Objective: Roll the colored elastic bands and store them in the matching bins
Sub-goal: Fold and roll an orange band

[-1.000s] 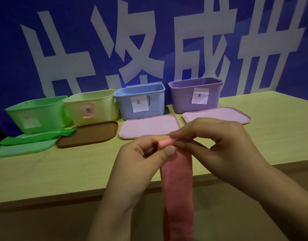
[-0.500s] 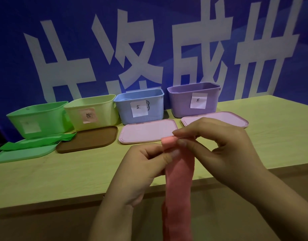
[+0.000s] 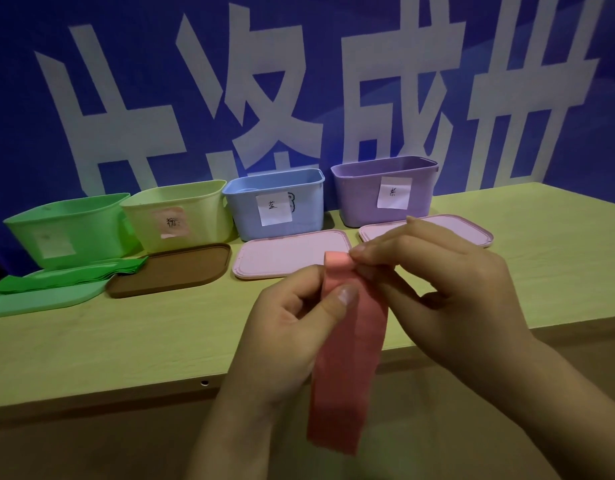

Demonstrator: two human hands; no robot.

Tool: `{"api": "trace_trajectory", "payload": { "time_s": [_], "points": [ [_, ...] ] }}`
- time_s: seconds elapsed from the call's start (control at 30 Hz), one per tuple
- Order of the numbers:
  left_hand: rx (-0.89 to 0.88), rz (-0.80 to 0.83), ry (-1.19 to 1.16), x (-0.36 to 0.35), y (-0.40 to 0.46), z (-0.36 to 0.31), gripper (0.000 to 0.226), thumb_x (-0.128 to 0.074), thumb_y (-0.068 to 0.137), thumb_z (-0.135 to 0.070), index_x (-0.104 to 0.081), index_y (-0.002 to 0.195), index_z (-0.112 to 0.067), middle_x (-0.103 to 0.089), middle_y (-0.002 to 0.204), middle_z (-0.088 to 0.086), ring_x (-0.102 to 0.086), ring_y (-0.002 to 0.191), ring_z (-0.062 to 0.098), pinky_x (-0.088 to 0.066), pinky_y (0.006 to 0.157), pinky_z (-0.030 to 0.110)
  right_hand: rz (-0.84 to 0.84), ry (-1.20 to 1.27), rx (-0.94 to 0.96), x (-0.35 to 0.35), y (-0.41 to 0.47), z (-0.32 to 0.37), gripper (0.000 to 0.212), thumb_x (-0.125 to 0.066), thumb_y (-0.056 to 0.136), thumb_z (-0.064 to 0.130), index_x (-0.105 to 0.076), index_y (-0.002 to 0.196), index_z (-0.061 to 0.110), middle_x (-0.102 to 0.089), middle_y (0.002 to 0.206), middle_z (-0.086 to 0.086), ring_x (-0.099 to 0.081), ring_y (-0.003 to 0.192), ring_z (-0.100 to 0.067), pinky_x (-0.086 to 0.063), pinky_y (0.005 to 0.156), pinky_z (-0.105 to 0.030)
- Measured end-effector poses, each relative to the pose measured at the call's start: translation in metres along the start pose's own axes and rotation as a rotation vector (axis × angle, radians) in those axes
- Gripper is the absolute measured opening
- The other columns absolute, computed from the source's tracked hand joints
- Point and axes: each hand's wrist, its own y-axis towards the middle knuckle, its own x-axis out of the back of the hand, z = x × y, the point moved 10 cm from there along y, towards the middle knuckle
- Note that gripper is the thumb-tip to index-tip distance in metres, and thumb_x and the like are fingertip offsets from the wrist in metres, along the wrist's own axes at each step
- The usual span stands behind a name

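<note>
Both hands hold the pink band (image 3: 347,358) in the air in front of the tabletop (image 3: 126,341) edge, nearer the viewer than the blue bin (image 3: 275,206). The left hand (image 3: 292,327) has its grip pinching the band just below the top, and the right hand (image 3: 434,282) pinches the small rolled end. The roll is barely begun; if either pinch slackens, the elastic will likely spring open, or wind crooked as the long tail hangs free.
</note>
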Motion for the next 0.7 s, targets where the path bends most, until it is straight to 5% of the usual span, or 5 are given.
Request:
{"api": "trace_trajectory", "payload": {
  "time_s": [0.1, 0.33, 0.43, 0.6, 0.7],
  "points": [
    [-0.015, 0.023, 0.012, 0.001, -0.001, 0.002, 0.012, -0.065, 0.079, -0.021, -0.072, 0.088, -0.016, -0.071, 0.077, -0.004, -0.064, 0.073, 0.007, -0.050, 0.065, 0.020, 0.028, 0.012, -0.010, -0.005, -0.001, 0.001, 0.009, -0.066, 0.080, 0.012, -0.071, 0.087, 0.009, -0.068, 0.082, -0.001, -0.064, 0.077, -0.018, -0.053, 0.068, -0.036],
    [0.040, -0.055, -0.009, 0.006, -0.005, 0.009, 0.044, -0.065, 0.070, -0.064, -0.076, 0.083, -0.024, -0.061, 0.069, 0.016, -0.055, 0.069, 0.022, -0.047, 0.065, 0.038, 0.141, 0.114, -0.034, -0.019, -0.005, 0.000, 0.006, -0.065, 0.081, 0.014, -0.069, 0.083, 0.010, -0.067, 0.085, 0.002, -0.060, 0.081, -0.008, -0.048, 0.071, -0.015],
    [0.045, -0.077, 0.056, 0.009, -0.003, 0.006, 0.033, -0.058, 0.071, -0.059, -0.076, 0.084, -0.035, -0.066, 0.070, 0.014, -0.060, 0.069, 0.018, -0.051, 0.067, 0.033, 0.167, 0.203, -0.085, -0.022, -0.008, -0.006, 0.010, -0.067, 0.079, 0.017, -0.071, 0.087, 0.014, -0.067, 0.087, 0.006, -0.060, 0.085, -0.003, -0.049, 0.075, -0.013],
    [0.046, -0.027, 0.073, 0.010, -0.005, 0.001, 0.029, -0.057, 0.075, -0.047, -0.074, 0.091, -0.030, -0.075, 0.085, -0.002, -0.069, 0.081, 0.011, -0.054, 0.070, 0.020, 0.300, 0.602, -0.434, -0.038, -0.015, -0.027, 0.019, -0.064, 0.085, 0.034, -0.068, 0.103, 0.033, -0.069, 0.099, 0.016, -0.064, 0.094, -0.001, -0.050, 0.073, -0.011],
    [0.052, -0.029, 0.103, 0.013, -0.006, 0.002, 0.022, -0.063, 0.081, -0.037, -0.075, 0.091, -0.022, -0.074, 0.084, -0.003, -0.069, 0.078, 0.010, -0.053, 0.065, 0.019, 0.387, 0.611, -0.522, -0.046, -0.019, -0.030, 0.031, -0.058, 0.078, 0.040, -0.064, 0.108, 0.037, -0.069, 0.098, 0.020, -0.064, 0.091, 0.005, -0.049, 0.073, -0.009]
  ]
}}
